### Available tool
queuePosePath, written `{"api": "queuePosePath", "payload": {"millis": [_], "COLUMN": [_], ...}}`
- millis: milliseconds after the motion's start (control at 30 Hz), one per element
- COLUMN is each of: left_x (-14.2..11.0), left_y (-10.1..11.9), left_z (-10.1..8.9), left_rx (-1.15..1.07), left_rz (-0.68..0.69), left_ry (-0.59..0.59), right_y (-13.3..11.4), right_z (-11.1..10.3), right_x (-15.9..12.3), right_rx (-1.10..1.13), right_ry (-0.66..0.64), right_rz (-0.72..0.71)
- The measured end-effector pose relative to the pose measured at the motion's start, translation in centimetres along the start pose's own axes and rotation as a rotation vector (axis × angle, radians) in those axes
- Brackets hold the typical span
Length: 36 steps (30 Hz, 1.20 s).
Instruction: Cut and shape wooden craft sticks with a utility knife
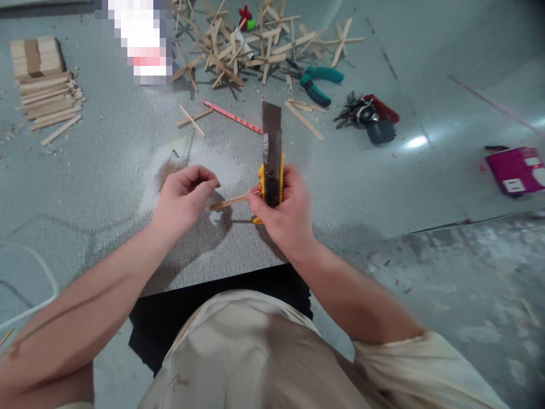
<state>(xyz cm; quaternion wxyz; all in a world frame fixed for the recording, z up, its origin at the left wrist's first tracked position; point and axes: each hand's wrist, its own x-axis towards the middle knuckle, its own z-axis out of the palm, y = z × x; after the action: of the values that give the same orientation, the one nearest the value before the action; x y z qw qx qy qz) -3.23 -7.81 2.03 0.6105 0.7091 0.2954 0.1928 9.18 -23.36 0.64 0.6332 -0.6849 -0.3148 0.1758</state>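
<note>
My right hand [286, 213] grips a yellow utility knife [272, 170] with its long dark blade pointing up and away. Its fingers also pinch one end of a thin wooden stick [227, 203]. My left hand [184, 196] is curled closed and holds the other end of that stick. Both hands hover low over a grey mat [106, 159], just beyond my knees.
A heap of glued stick crosses [242, 48] lies at the back, with teal pliers [319, 82] and a red-black tool [368, 113] to its right. Stacked sticks [45, 94] sit far left. A red pencil [232, 116] and a magenta box [515, 169] lie nearby.
</note>
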Motion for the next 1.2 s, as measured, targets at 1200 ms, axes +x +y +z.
{"api": "queuePosePath", "payload": {"millis": [1200], "left_x": [1.0], "left_y": [-1.0], "left_z": [-1.2], "left_rx": [0.415], "left_rz": [0.097], "left_ry": [-0.15], "right_y": [-2.5], "right_z": [-7.7], "right_x": [-3.4], "right_rx": [-0.78], "right_ry": [-0.447], "right_rz": [-0.263]}}
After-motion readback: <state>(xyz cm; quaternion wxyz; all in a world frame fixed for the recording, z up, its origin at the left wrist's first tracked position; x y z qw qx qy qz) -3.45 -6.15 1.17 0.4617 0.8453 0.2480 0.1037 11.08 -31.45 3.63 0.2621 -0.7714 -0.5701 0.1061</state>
